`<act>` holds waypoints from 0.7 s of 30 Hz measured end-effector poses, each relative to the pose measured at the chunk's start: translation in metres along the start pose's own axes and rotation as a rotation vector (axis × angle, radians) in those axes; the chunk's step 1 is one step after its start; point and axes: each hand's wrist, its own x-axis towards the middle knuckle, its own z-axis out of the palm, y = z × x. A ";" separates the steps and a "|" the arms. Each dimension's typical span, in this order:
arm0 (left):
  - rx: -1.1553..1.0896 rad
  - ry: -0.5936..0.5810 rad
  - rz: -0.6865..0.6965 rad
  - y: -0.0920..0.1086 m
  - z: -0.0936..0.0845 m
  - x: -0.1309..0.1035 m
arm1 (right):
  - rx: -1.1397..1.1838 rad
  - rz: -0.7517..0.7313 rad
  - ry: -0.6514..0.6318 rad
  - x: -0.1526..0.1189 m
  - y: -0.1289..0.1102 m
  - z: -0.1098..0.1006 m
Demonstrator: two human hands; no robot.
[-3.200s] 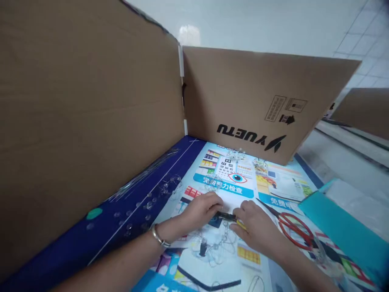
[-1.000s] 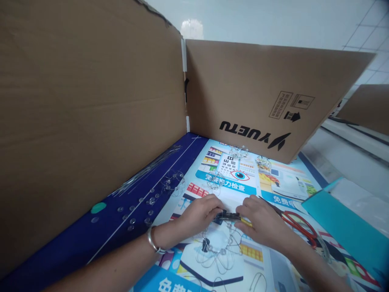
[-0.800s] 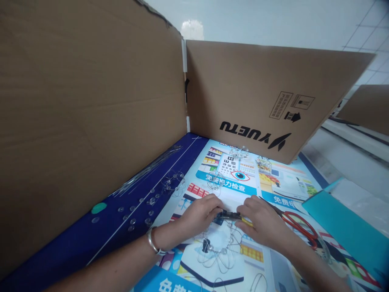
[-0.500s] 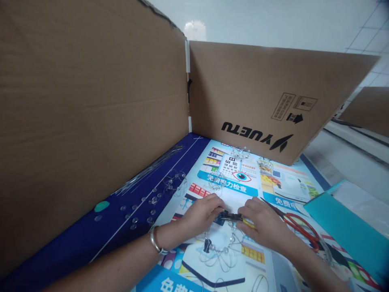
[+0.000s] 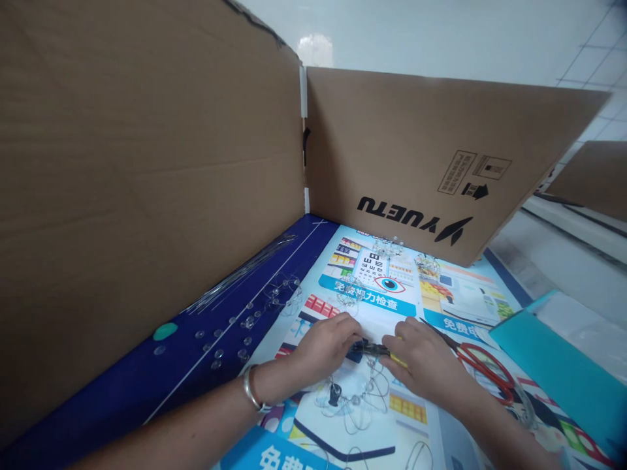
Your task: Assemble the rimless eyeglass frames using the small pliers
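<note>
Yellow-handled pliers (image 5: 376, 350) are gripped in my right hand (image 5: 418, 356), their dark jaws pointing left. My left hand (image 5: 329, 347), with a silver bracelet at the wrist, is pinched at the jaw tips; fine wire shows there, on the piece hanging below. That piece is a ring of looped wire with clear beads (image 5: 355, 399), lying over the printed sheet just under both hands. A small black clip (image 5: 335, 394) sits on its left side. Exactly how the jaws meet the wire is too small to tell.
Red-handled scissors (image 5: 484, 369) lie right of my right hand. Loose clear beads (image 5: 218, 354) and thin wires (image 5: 235, 277) lie on the blue strip at left. Beaded wire pieces (image 5: 284, 292) sit farther back. Cardboard panels (image 5: 392, 143) stand behind and left; a teal folder (image 5: 563, 365) is at right.
The beaded wire ring has shifted and turned slightly under my hands. My right hand and the pliers have tilted a little; my left hand has barely moved.
</note>
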 end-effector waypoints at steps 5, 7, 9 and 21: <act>0.035 -0.008 0.002 0.000 0.001 0.000 | -0.022 0.011 -0.010 0.000 -0.002 0.001; 0.030 -0.009 0.009 0.000 0.001 0.000 | -0.020 0.016 -0.016 0.000 -0.003 0.001; 0.016 -0.011 0.017 0.000 0.001 0.000 | -0.013 0.023 -0.020 0.000 -0.003 0.000; -0.073 -0.011 0.069 0.000 0.000 0.000 | 0.025 0.052 -0.077 -0.001 -0.001 0.005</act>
